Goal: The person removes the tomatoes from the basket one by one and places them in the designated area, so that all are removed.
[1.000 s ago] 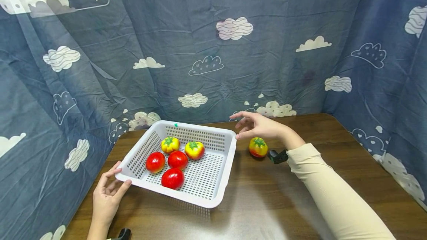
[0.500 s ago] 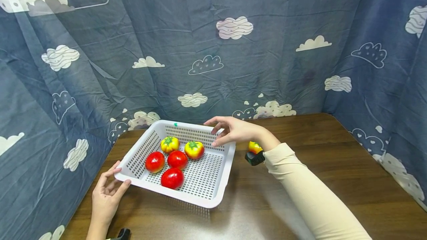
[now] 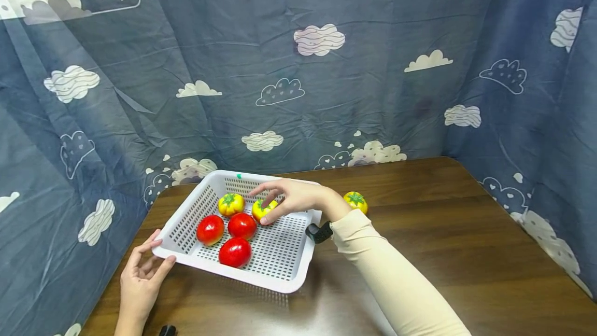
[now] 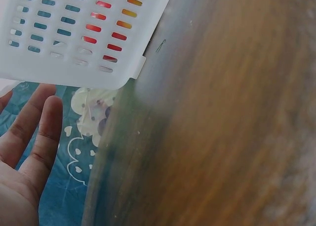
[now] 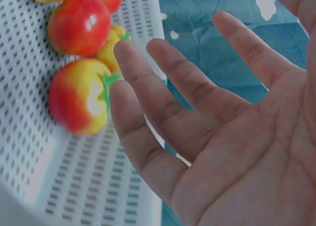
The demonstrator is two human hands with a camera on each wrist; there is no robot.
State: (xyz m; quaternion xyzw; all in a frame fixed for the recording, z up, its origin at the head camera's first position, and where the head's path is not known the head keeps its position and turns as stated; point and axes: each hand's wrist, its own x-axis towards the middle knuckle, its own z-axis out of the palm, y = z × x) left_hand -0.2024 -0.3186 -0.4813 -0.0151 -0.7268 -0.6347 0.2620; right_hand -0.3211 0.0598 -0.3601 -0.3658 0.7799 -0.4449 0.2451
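Observation:
A white perforated basket (image 3: 298,274) stands on the table with several glossy toy fruits in it. Two are yellow-red toy tomatoes with green star tops, one (image 3: 231,204) at the back and one (image 3: 259,210) partly behind my right hand. Three are redder fruits, one (image 3: 235,252) nearest the front. At the basket's near left corner my left hand (image 3: 137,284) holds the rim between thumb and fingers. My right hand (image 3: 291,197) hovers over the back right of the basket, fingers spread and loosely bent around the yellow-red tomato; in the right wrist view its fingertips are beside that tomato (image 5: 81,97).
Another yellow-red toy tomato (image 3: 356,201) lies on the brown wooden table (image 3: 420,232), right of the basket and behind my right forearm. A dark blue cloud-print curtain (image 3: 210,40) hangs behind the table and down both sides.
My right hand has moved left from beyond the basket's right rim to over the yellow-red tomato inside. The left hand stays at the corner. The view has shifted slightly right.

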